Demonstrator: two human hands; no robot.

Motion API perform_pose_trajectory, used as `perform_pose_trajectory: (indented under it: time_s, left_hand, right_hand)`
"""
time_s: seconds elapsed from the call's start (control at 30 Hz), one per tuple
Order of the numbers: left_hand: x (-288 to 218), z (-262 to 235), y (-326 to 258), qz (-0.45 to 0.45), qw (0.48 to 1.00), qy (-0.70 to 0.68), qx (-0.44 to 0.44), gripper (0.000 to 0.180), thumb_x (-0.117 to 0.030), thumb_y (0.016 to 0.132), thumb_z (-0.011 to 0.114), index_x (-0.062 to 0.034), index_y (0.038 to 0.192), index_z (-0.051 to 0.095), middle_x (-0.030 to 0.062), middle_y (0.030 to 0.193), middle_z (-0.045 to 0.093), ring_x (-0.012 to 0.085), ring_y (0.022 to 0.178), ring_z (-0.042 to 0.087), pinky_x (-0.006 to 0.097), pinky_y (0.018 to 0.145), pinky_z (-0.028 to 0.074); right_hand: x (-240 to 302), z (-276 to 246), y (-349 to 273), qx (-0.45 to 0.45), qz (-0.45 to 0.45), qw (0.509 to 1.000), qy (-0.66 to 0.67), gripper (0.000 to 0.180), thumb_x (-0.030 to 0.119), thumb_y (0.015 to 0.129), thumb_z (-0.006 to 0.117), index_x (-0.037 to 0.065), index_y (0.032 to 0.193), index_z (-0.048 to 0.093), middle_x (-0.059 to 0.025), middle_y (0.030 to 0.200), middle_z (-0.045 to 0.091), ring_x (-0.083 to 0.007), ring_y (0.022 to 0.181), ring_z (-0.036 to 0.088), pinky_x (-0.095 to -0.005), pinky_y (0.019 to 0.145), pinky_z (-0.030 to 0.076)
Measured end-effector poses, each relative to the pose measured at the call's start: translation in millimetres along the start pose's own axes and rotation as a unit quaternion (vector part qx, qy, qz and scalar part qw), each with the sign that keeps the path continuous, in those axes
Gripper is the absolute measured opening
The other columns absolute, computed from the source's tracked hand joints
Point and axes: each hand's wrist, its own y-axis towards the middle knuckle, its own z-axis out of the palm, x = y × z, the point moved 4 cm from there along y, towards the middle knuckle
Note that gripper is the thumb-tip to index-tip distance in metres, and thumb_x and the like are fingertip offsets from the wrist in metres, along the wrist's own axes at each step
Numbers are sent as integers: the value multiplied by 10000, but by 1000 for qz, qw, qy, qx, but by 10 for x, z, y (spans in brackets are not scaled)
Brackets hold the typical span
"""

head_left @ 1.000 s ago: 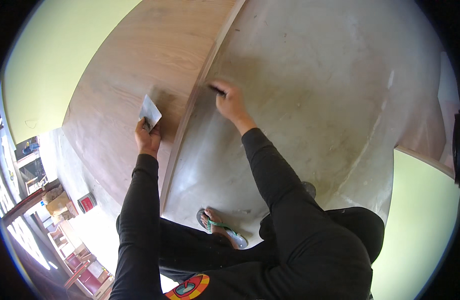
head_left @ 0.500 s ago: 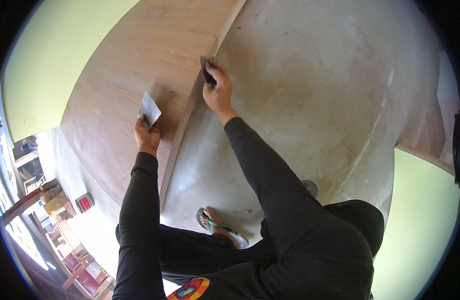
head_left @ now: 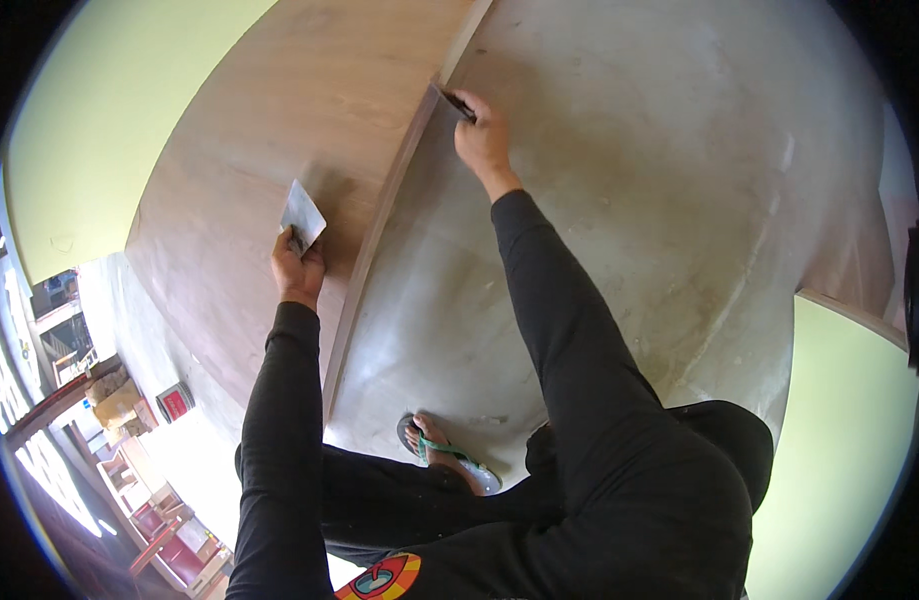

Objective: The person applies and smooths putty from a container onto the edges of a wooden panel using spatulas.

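Note:
My left hand point(head_left: 297, 272) is closed around a putty knife point(head_left: 302, 214), its wide, pale blade pointing away from me and smudged near the fingers. It is held over a brown wood panel point(head_left: 259, 130). Farther off and to the right, my right hand point(head_left: 485, 145) grips a dark, flat scraper point(head_left: 458, 105). The scraper's thin tip is at the narrow edge point(head_left: 379, 222) of the panel, near a paler stretch of that edge. My fingers partly cover both tools.
Grey floor point(head_left: 619, 230) with stains spreads to the right of the panel. My sandalled foot point(head_left: 434, 440) stands near the panel's near end. Light green panels lie far left point(head_left: 99, 120) and right point(head_left: 839, 430). A can point(head_left: 175, 402) stands at the left.
My right hand has moved away and to the right with the scraper, which now slants outward from the panel's edge. My left hand and the putty knife have barely shifted.

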Motion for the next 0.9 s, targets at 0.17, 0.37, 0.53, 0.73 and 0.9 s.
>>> perform_pose_trajectory:
  time_s: [0.17,0.37,0.53,0.73,0.9]
  left_hand:
    - [34,9,29,8,1000,-27,11,279,-160,945,475,6,1143,582,121,1140,648,259,1027,637,363,855,523]
    - [-15,7,47,-3,1000,-15,16,252,-165,952,476,-19,1139,562,100,1090,650,264,997,640,406,844,535]
    - [145,436,-279,-16,999,25,30,303,-176,957,449,-25,1212,512,128,1176,582,313,1073,587,511,873,525]
    - [307,1644,-1156,-26,994,22,108,293,-158,977,401,-55,1250,417,158,1223,527,320,1080,579,494,832,563]
    - [163,1844,-1271,57,990,24,130,244,-143,981,400,-81,1217,405,127,1160,558,272,970,630,451,762,590]
  right_hand:
    - [201,211,-713,-21,-49,998,32,474,-81,665,484,36,1084,671,-176,1049,681,-353,1015,637,-380,922,493]
    - [381,153,-1090,209,-34,977,30,493,-112,676,446,26,1092,673,-153,1061,689,-274,1001,657,-332,889,495]
    - [787,-208,-879,119,125,942,288,348,6,848,541,-14,1190,602,-64,1129,641,-162,1091,582,-297,958,438]
    - [1386,-300,-835,92,28,929,357,319,170,948,581,-2,1217,587,-96,1173,595,-197,1128,551,-306,954,433]
    - [1526,-356,-848,165,-136,962,172,302,116,940,575,-8,1215,594,-141,1214,579,-231,1145,551,-321,965,438]
